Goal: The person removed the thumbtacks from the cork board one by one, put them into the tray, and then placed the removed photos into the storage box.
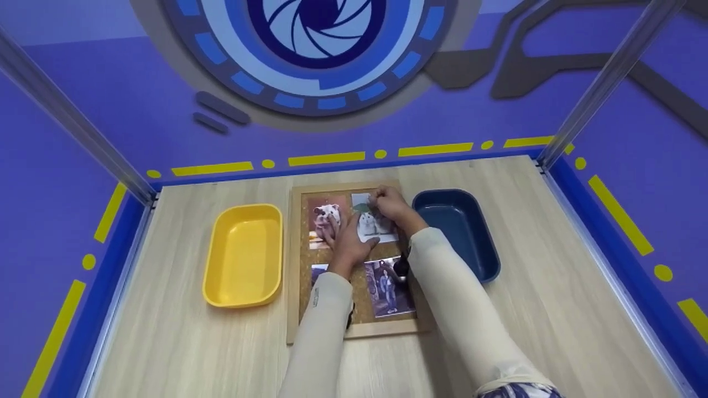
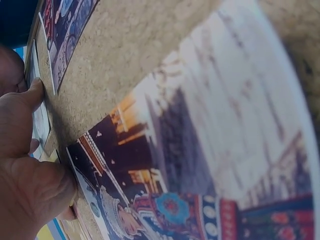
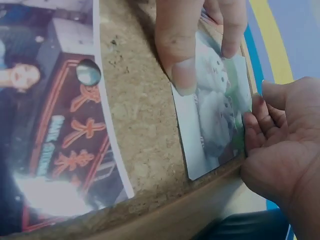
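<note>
A wood-framed cork board (image 1: 358, 309) lies on the table with several photos on it. My left hand (image 1: 349, 243) spreads over the upper pair, fingers straight across the single-hamster photo (image 1: 319, 215). Its thumb (image 3: 184, 80) presses the lower edge of the two-hamster photo (image 3: 217, 120). At that photo's upper edge my right hand (image 1: 391, 204) is curled, thumb and finger pinching together; what sits between the fingertips is mostly hidden. Below lie a photo of a standing person (image 1: 390, 290) and a costumed-person photo (image 2: 175, 150), largely covered by my left forearm. A round-headed pin (image 3: 88, 72) sits in the standing-person photo.
A yellow tray (image 1: 243, 260) stands left of the board. To the right is a dark blue tray (image 1: 451, 213), partly behind my right forearm. Blue-purple panels (image 1: 110, 110) with yellow markings wall in the table at the back and sides.
</note>
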The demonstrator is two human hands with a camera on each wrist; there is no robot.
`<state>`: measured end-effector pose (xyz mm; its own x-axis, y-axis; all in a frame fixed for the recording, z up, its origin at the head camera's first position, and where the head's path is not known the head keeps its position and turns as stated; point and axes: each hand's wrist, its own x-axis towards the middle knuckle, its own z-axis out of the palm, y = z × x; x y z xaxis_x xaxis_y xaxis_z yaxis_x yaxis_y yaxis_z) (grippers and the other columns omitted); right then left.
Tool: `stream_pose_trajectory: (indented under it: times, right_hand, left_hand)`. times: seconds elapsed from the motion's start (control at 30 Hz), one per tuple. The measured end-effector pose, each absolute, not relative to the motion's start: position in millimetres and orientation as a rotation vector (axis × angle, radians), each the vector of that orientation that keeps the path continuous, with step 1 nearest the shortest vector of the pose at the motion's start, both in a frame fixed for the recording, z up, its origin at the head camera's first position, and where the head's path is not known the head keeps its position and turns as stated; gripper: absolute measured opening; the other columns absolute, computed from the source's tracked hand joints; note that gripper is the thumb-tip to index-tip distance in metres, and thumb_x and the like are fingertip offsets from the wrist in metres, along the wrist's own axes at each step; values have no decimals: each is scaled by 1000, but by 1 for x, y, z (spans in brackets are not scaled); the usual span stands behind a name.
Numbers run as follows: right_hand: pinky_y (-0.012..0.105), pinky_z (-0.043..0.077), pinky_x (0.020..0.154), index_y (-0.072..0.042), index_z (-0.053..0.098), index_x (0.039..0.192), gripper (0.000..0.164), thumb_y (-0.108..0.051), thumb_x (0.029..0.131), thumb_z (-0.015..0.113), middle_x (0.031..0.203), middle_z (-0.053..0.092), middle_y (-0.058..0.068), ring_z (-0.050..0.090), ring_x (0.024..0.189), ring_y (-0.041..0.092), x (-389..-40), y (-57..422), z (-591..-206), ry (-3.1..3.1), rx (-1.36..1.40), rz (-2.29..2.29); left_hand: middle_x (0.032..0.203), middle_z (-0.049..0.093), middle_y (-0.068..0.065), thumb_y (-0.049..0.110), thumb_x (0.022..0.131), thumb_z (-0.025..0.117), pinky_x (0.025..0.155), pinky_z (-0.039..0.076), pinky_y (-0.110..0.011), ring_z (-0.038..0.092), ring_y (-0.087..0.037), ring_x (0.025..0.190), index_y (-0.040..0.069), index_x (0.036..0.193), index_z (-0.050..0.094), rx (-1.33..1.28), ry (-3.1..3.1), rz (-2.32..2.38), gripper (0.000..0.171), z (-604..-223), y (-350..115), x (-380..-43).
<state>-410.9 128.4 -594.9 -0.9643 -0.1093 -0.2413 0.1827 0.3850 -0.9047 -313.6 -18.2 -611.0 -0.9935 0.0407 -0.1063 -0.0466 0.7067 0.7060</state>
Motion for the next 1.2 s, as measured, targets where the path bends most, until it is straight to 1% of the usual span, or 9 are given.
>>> stream_pose_trajectory:
  times: [0.1,0.2,0.27,0.4,0.47,0.7,0.83,0.97,1.2]
  right_hand:
    - [29,42,75,-7,60,98,8,-10,105,56,93,52,0,50,89,19,-406,131,-592,2358,55,-1586]
    - [30,37,71,-12,54,88,16,-9,104,54,87,46,-1,46,84,19,-401,133,-589,2327,4,-1529]
    - [30,36,69,-15,50,83,21,-6,102,52,83,44,-2,44,80,18,-397,134,-585,2316,-52,-1492]
    - [28,33,65,-15,46,78,25,2,96,48,76,40,-3,40,73,16,-388,135,-575,2308,-196,-1470]
    - [27,35,66,-15,49,81,23,4,96,48,79,44,-4,43,75,15,-382,136,-569,2311,-242,-1486]
    - [25,45,69,-3,61,99,8,1,98,54,88,55,0,52,82,16,-364,155,-551,2429,-328,-1426]
    - [25,44,64,-1,61,100,6,-5,102,57,84,55,1,53,76,16,-355,175,-544,2474,-305,-1468]
    - [26,44,64,-2,60,99,9,-10,105,60,82,54,0,52,75,15,-346,200,-538,2571,-294,-1475]
    - [29,44,67,-4,58,99,9,-9,106,57,87,56,4,54,78,18,-336,240,-536,2743,-298,-1128]
  left_hand:
    - [180,17,-17,37,93,79,129,-8,-75,-6,-51,167,13,164,41,1,2794,1156,84,-614,-19,-314]
    - [180,17,-17,38,93,79,130,-7,-75,-6,-51,167,14,164,41,1,2795,1137,84,-615,-22,-315]
    - [180,16,-18,38,93,78,130,-6,-74,-6,-51,167,14,165,40,-6,2793,1118,84,-615,-24,-315]
    - [181,13,-17,40,93,78,131,-5,-73,-6,-50,167,16,165,39,-18,2791,1067,85,-618,-27,-317]
    - [181,12,-17,40,93,79,131,-6,-73,-7,-49,167,16,165,39,-19,2786,1074,86,-620,-26,-318]
    - [183,2,-8,45,94,77,130,-15,-71,-19,-44,167,22,169,34,-27,2735,1066,90,-629,-20,-325]
    - [183,3,-10,42,93,79,129,-15,-72,-17,-45,167,22,167,37,-26,2746,1102,88,-629,-18,-324]
    - [183,1,-12,40,93,78,129,-16,-72,-19,-46,166,21,168,36,-2,2743,1117,88,-626,-18,-322]
    - [182,5,-14,41,94,78,130,-12,-73,-13,-48,167,17,167,36,12,2771,1103,88,-614,-20,-317]
